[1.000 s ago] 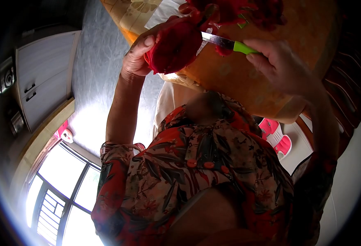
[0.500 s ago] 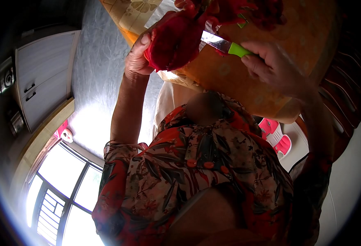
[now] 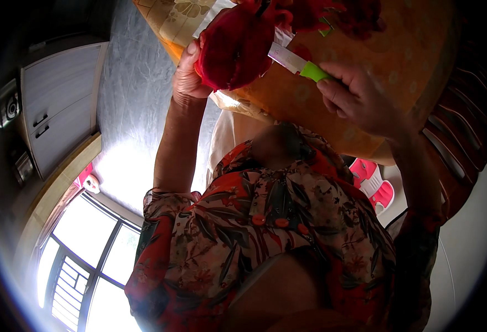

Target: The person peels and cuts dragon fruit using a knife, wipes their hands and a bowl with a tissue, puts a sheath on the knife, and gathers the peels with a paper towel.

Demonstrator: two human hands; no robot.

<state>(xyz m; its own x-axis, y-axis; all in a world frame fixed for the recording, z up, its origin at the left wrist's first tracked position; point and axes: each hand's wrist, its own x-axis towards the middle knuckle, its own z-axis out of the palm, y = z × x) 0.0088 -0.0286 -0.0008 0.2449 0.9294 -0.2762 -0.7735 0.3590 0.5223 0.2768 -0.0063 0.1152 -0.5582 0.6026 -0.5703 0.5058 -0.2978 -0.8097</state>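
My left hand (image 3: 191, 72) is wrapped around a large deep-red fruit, which looks like a dragon fruit (image 3: 235, 50), held up over the table near the top of the view. A dark line runs down the side of the fruit facing me. In my right hand (image 3: 357, 91) is a small knife (image 3: 290, 60) with a bright green handle. Its blade points left toward the fruit, the tip close to its right side; whether they touch I cannot tell. Red pieces like peel (image 3: 359, 19) lie on the table beyond, beside a small green object (image 3: 326, 26).
An orange patterned cloth covers the table (image 3: 365, 133). Dark wooden chair slats (image 3: 454, 144) stand at the right. Pink-and-white footwear (image 3: 373, 185) is on the floor below. A cabinet (image 3: 60, 105) and a window (image 3: 94, 260) are at the left.
My right hand has drawn slightly down, and the knife blade has turned, losing its bright glint. My left hand and the fruit have shifted a little up and right.
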